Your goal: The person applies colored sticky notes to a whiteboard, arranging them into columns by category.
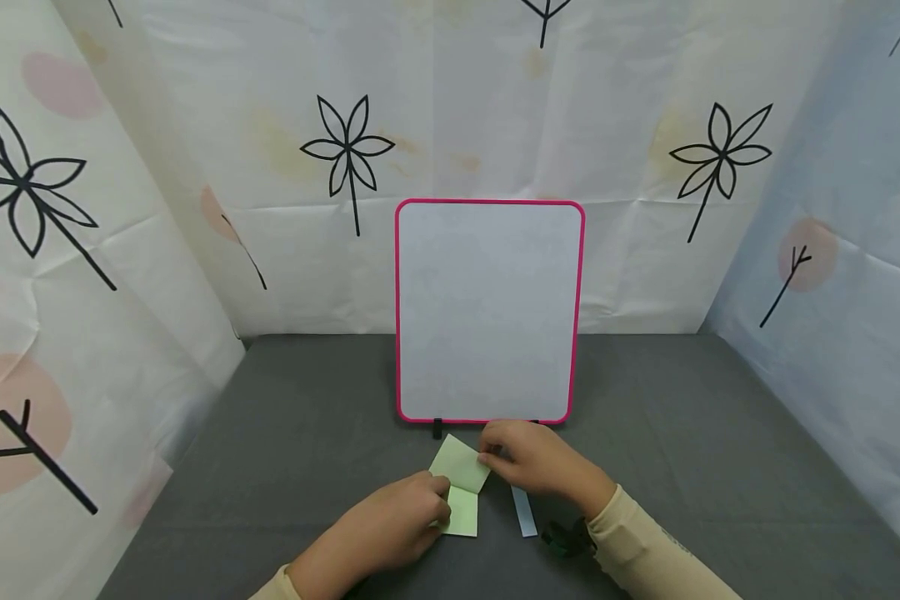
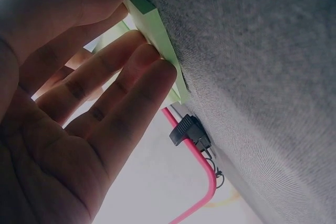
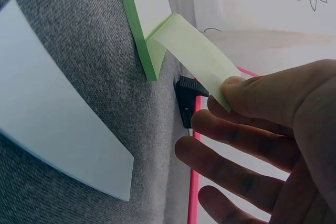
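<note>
A light green sticky note pad lies on the grey table, in front of a pink-framed whiteboard. My left hand holds the pad at its left side; in the left wrist view its fingertips meet the pad's edge. Between thumb and index finger, my right hand pinches the top sheet. That sheet is lifted and bent back, still joined to the pad at one edge. The other right fingers are spread apart. A pale blue paper strip lies to the right of the pad.
The whiteboard stands upright behind the hands on black clip feet. A small dark object is by the right wrist. White cloth walls with leaf drawings enclose the grey table at the back and sides.
</note>
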